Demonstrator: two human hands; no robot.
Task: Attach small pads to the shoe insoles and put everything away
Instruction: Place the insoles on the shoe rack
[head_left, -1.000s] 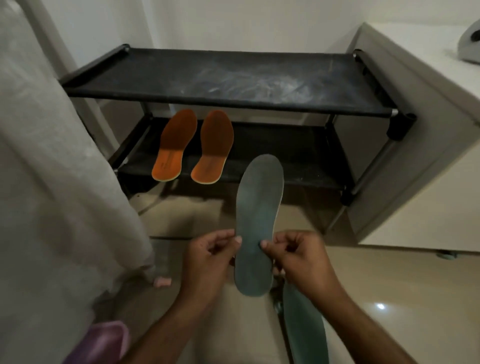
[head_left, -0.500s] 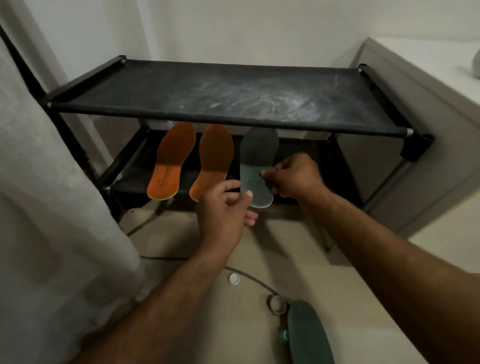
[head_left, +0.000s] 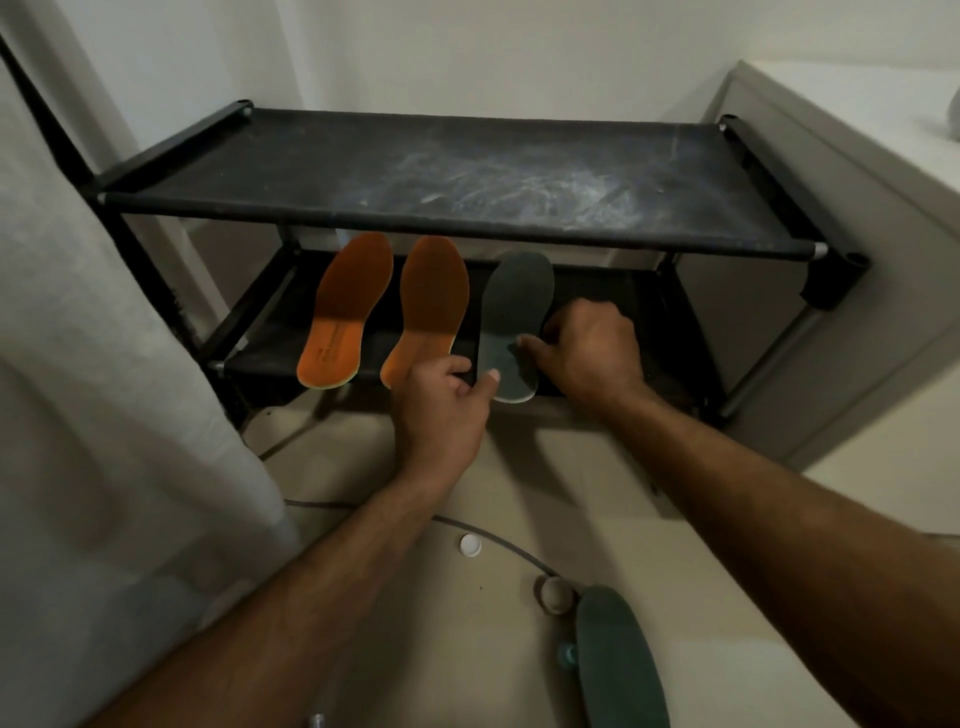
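Insole, grey (head_left: 511, 317), lies on the lower tier of the shoe rack (head_left: 452, 171), just right of two orange insoles (head_left: 387, 306), heel end overhanging the front rail. Right hand (head_left: 589, 353) pinches its right edge with thumb on top; left hand (head_left: 441, 410) has curled fingers, thumb tip touching the heel. Judged light, thin and flexible, liable to bend; best held at mid-length by both edges. Second grey insole (head_left: 618, 660) remains on the floor, well clear of the rack.
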